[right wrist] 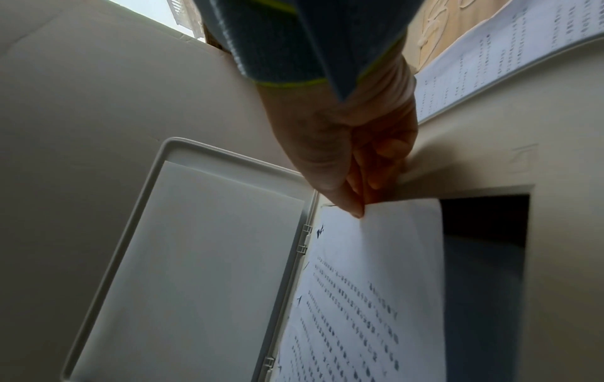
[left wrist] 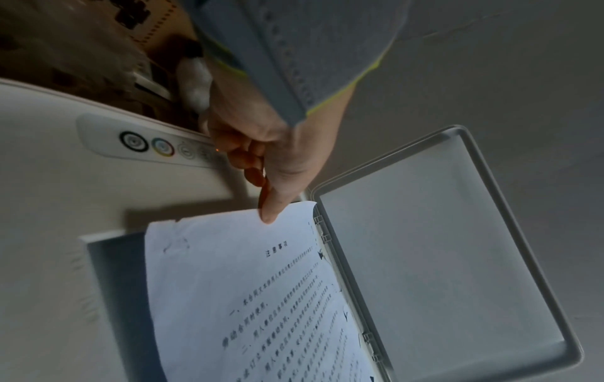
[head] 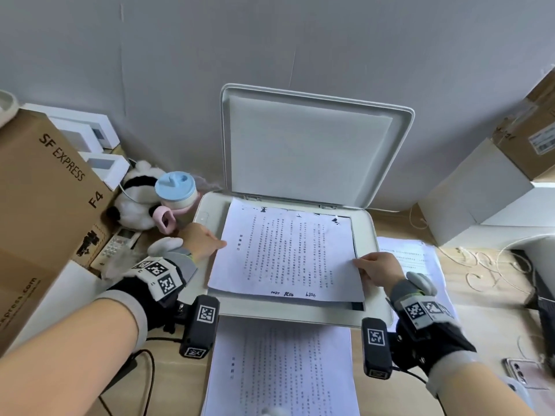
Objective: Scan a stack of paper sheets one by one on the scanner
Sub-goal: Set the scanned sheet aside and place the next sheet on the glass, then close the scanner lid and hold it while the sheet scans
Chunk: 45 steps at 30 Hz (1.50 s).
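Wooden desk (head: 495,322) against grey wall. Printed sheet (head: 288,253) held over scanner (head: 372,235) glass, lid (head: 312,145) raised. Left edge pinched by left hand (head: 201,238), right edge by right hand (head: 378,265). Paper stack (head: 282,370) lying just before scanner.

The rectangular white paper sheet (head: 285,253) is showing columns of black printed characters. The flat cream-white plastic scanner (head: 372,235) is displaying a pale grey lid lining and dark glass. The round cup lid (head: 175,184) is appearing light blue, the plush toy (head: 135,205) black and white with pink, the tall cardboard box (head: 42,187) brown with black lettering, and the tabletop (head: 480,298) light wood-grain.
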{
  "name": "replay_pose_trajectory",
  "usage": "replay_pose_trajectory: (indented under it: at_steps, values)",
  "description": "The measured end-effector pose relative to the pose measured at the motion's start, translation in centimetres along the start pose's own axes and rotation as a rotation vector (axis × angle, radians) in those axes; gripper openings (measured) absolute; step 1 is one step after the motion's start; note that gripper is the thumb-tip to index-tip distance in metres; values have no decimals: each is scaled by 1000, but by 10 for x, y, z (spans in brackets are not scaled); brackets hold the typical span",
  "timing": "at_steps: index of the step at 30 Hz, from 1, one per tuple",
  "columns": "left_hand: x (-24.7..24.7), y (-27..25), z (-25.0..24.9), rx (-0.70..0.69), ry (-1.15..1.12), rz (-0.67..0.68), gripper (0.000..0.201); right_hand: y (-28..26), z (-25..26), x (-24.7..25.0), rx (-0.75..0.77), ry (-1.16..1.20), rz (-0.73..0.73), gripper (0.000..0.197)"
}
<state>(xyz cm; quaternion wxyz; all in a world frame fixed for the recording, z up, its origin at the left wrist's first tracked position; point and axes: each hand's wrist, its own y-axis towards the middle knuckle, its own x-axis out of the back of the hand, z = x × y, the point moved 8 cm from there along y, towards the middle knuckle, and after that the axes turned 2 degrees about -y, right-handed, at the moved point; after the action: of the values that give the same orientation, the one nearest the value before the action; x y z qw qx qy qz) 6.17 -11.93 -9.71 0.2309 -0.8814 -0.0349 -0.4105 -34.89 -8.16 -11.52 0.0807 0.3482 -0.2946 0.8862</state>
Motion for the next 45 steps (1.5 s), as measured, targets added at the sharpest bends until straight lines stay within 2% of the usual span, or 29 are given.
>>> replay_pose_trajectory:
  at_steps: [4,6,8,11,14,16,19,21,23,25,27,29,30,32,35,39,42,45]
  values:
    - [-1,4,-3,5,30,26,25,3,4,3,8,-77,14,24]
    - [6,7,-12,-17,44,-23,24,5,11,12,22,-61,3,23]
    - [20,12,-28,-43,-94,-98,22,11,29,28,54,76,-41,16]
    - [41,30,-64,-126,-372,-106,45,21,72,61,135,296,-136,11]
    - [62,45,-101,-141,-571,-62,66,31,105,84,159,547,-142,46]
    - [70,51,-121,-125,-660,-19,71,35,123,93,172,611,-112,55]
    - [77,57,-132,-73,-801,30,57,36,136,99,190,682,-85,40]
    - [87,54,-122,-11,-928,-38,37,33,134,101,180,772,-109,23]
    - [91,49,-104,52,-979,-91,26,29,120,102,158,843,-143,22]
    - [85,42,-85,113,-948,-28,24,22,100,99,142,866,-138,27]
    - [72,26,-71,147,-865,125,19,16,78,95,140,870,-109,26]
    - [59,8,-61,113,-744,243,15,13,53,88,127,845,-39,19]
    - [53,0,-55,73,-703,258,10,11,39,82,114,792,-4,17]
    - [43,-7,-37,46,-643,238,5,10,11,71,70,686,39,28]
    - [18,-15,-9,124,-553,308,5,-7,-14,50,3,608,111,27]
    - [4,-17,15,199,-497,311,11,-21,-26,37,-49,542,68,30]
    - [-1,-19,24,201,-504,293,3,-27,-29,36,-71,496,15,27]
    - [-3,-22,30,201,-495,247,12,-32,-31,35,-87,462,4,24]
